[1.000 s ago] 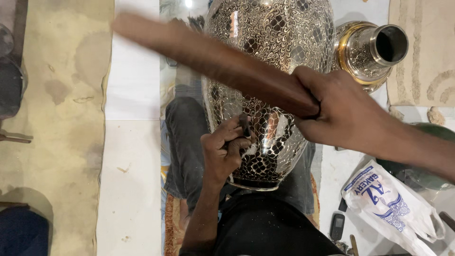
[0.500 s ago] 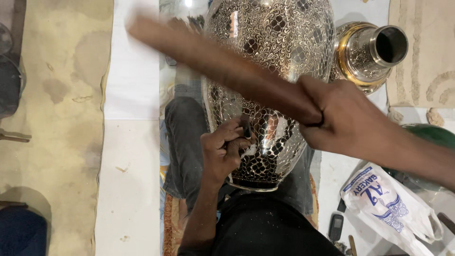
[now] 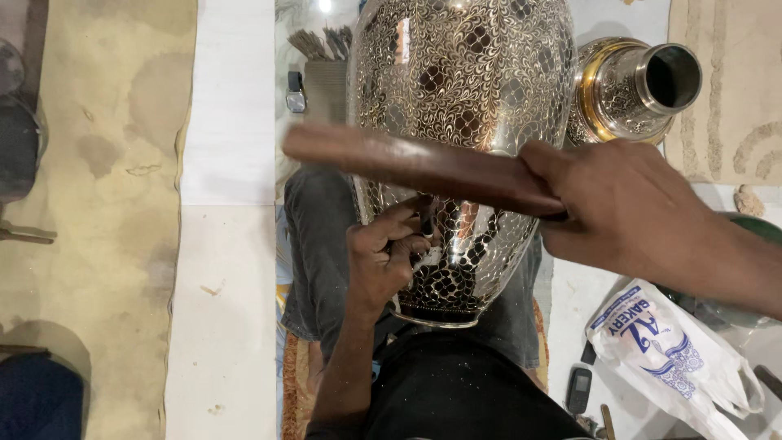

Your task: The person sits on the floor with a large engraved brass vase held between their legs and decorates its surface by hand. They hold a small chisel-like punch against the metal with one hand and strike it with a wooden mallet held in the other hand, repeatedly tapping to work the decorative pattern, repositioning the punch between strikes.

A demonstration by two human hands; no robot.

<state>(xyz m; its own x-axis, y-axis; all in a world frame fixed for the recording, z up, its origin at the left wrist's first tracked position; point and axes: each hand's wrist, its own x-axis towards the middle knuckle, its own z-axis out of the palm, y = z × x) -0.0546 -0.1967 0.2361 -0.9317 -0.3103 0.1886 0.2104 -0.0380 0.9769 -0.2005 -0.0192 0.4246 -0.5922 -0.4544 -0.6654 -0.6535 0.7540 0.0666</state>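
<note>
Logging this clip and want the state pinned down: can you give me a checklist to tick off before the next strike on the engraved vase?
1. Left hand pinches a small tool against the engraved vase: ok.
2. Right hand grips the wooden stick at one end: ok.
3. Stick lined up over the tool's head: cannot tell, stick is blurred.
4. Vase lying steady across the person's lap: ok.
5. Left fingers close to the tool's head: not ok.
6. Smaller metal vase out of the swing path: cannot tell.
</note>
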